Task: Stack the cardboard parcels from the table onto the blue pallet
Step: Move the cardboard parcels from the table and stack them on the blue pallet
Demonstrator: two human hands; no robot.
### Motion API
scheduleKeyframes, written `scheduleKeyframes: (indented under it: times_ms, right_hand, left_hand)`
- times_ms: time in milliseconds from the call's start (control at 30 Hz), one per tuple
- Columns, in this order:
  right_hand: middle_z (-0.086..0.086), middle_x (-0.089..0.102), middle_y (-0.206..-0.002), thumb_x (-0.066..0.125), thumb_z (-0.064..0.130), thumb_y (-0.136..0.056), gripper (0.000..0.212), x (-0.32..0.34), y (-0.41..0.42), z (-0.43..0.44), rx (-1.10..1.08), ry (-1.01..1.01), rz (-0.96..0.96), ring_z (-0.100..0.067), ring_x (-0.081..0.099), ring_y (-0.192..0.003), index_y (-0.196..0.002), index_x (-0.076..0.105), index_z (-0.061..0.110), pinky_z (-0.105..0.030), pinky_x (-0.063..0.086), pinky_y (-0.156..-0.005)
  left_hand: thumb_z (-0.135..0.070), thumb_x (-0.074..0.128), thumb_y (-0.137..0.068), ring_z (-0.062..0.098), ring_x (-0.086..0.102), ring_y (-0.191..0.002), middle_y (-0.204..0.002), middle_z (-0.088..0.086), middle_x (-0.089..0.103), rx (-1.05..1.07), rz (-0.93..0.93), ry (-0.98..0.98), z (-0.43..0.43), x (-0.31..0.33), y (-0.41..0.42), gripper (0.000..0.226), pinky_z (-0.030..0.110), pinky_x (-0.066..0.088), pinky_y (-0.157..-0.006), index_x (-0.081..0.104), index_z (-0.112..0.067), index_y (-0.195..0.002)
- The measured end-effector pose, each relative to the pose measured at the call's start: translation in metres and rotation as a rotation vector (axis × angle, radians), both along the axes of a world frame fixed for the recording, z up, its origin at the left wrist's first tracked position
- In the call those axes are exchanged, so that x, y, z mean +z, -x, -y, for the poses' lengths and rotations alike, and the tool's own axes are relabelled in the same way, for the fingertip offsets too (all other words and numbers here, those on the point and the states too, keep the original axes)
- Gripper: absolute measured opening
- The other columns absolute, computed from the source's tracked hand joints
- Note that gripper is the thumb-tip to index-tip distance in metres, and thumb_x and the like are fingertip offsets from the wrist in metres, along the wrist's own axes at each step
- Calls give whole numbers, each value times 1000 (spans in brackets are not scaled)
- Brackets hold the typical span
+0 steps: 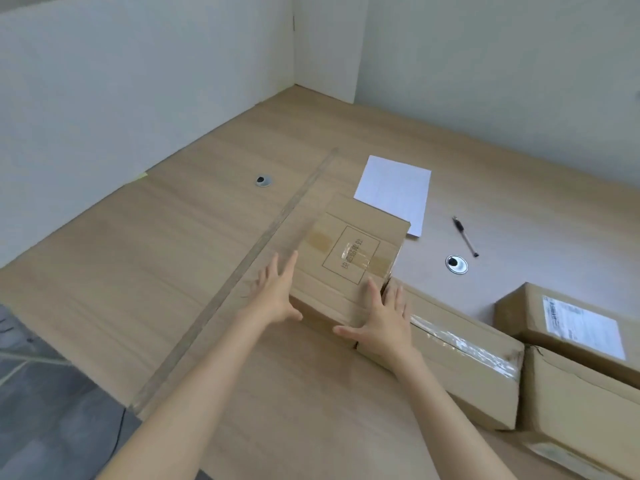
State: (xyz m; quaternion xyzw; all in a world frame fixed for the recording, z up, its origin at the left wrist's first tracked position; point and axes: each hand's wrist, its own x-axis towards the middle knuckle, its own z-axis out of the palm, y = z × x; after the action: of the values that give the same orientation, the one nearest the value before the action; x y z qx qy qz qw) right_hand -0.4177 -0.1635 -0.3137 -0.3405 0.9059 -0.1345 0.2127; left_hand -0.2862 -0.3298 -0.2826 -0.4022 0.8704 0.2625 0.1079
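A flat cardboard parcel (349, 251) with a printed square and clear tape on its top lies in the middle of the wooden table (156, 244). My left hand (277, 292) is spread flat against its left side. My right hand (381, 320) is spread at its near right corner, fingers apart, touching the parcel. A long parcel (460, 362) with a shiny tape strip lies just right of my right hand. Two more parcels sit at the right edge, one with a white label (575, 323) on another (581, 407). The blue pallet is not in view.
A white paper sheet (394, 192) lies behind the parcel, with a black pen (465, 237) to its right. Two round cable grommets (456, 265) (264, 180) are set in the table. White partition walls stand behind. Grey floor (45, 393) shows at lower left.
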Motion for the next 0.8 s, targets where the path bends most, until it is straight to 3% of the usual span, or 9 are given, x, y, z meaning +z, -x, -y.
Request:
scheduleKeyframes:
  times_ms: [133, 267, 500, 567, 633, 700, 800]
  right_hand:
    - [-20, -12, -159, 75, 60, -64, 122, -16, -11, 6, -32, 27, -92, -31, -21, -145, -152, -4, 33, -45, -8, -118]
    - [-19, -7, -160, 76, 52, -70, 116, -25, -17, 14, -48, 27, -153, -31, -20, -146, -153, -3, 33, -44, -9, -118]
    - [-15, 1, -160, 83, 38, -67, 107, -12, -19, 39, -60, 182, 26, -25, -11, -148, -151, 15, 38, -34, 0, -120]
    - [-14, 5, -160, 84, 35, -63, 108, -1, -17, 46, -56, 222, 58, -27, 1, -148, -149, 18, 41, -36, 12, -120]
    - [-7, 7, -160, 85, 29, -60, 107, 15, -12, 53, -69, 285, 103, -27, 28, -140, -145, 21, 47, -32, 34, -106]
    - [-1, 4, -160, 84, 22, -61, 105, 38, -6, 60, -65, 321, 126, -25, 47, -127, -143, 24, 49, -27, 40, -90]
    - [3, 5, -160, 84, 20, -60, 106, 78, 4, 68, -40, 356, 87, -24, 50, -123, -143, 26, 48, -29, 44, -84]
  left_hand:
    - [-24, 89, -62, 32, 9, -146, -161, 0, 1, -83, -63, -44, 25, -26, 3, 140, 53, 24, -114, -23, -44, -144]
    - [-5, 86, -63, 24, 22, -145, -160, -4, 3, -114, -220, -188, 44, -37, 6, 138, 50, 39, -107, -17, -62, -137]
    - [-12, 87, -62, 17, 22, -144, -158, -3, 17, -150, -297, -220, 80, -37, -5, 129, 45, 30, -114, -3, -64, -140]
    - [-13, 87, -62, 16, 27, -142, -154, -6, 24, -162, -320, -206, 88, -21, -7, 126, 44, 30, -114, 2, -57, -144]
    - [-9, 86, -61, 17, 31, -139, -150, -6, 28, -156, -361, -210, 95, 2, -6, 124, 39, 30, -114, 8, -48, -149]
    - [-7, 87, -59, 18, 34, -136, -145, -3, 34, -149, -390, -191, 101, 30, -4, 122, 30, 30, -112, 14, -39, -151]
    - [-10, 89, -57, 19, 35, -133, -142, -1, 40, -151, -409, -112, 107, 82, 0, 120, 25, 30, -105, 19, -34, -151]
